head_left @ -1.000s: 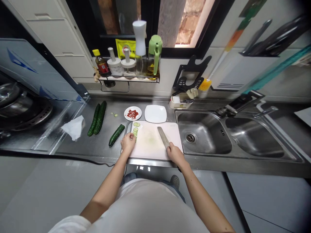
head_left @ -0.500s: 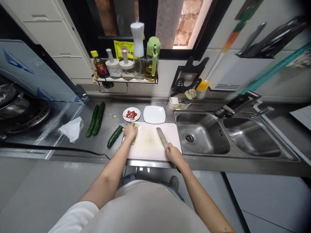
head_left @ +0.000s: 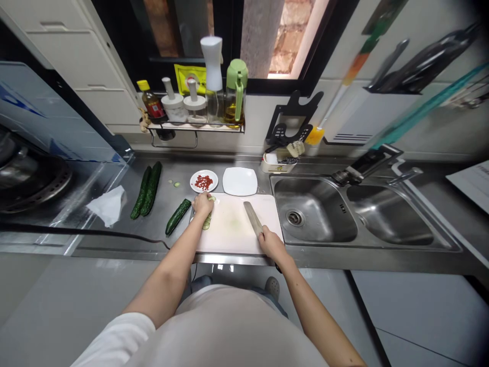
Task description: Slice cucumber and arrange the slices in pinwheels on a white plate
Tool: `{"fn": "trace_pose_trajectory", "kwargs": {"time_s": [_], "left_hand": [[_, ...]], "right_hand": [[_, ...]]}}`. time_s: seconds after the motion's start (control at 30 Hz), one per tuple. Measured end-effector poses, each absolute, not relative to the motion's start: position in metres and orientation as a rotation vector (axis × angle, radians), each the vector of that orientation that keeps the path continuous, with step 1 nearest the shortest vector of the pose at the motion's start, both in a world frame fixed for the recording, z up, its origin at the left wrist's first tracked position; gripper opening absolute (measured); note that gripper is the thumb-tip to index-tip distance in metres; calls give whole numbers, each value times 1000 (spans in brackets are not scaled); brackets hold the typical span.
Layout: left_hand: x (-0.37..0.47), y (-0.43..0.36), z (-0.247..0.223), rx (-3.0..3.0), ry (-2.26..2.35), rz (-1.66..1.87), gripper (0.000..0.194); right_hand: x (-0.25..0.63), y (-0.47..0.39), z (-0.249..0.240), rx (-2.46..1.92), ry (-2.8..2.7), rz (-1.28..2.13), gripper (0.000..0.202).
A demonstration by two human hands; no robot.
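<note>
Your left hand (head_left: pixel 202 205) – shifted to the far-left corner of the board (head_left: pixel 229 242) – now partly covers slices (head_left: pixel 207 223) along its left edge; grip cannot be told. Your right hand (head_left: pixel 272 241) grasps the knife (head_left: pixel 252 217) over its right half.

Bare board (head_left: pixel 225 232) between left hand (head_left: pixel 202 204) and knife (head_left: pixel 252 216); short cucumber (head_left: pixel 178 217) blocks left.

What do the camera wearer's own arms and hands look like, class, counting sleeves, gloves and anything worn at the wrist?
The left hand and right hand wear no gloves. A short white sleeve covers the left upper arm; no right sleeve shows. A small dark shape beside the right wrist is too unclear to identify.
</note>
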State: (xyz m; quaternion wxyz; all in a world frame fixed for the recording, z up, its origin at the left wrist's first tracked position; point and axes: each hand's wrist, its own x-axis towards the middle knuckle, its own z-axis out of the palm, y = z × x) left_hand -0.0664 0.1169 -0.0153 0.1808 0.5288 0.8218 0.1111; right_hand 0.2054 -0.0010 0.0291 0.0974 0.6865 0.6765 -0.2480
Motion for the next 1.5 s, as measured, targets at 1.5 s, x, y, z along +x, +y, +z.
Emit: {"fn": "trace_pose_trajectory", "kwargs": {"time_s": [1.5], "left_hand": [[-15, 64, -12, 1709, 1958, 321, 18]], "right_hand": [[204, -16, 39, 1923, 2067, -680, 26]]}}
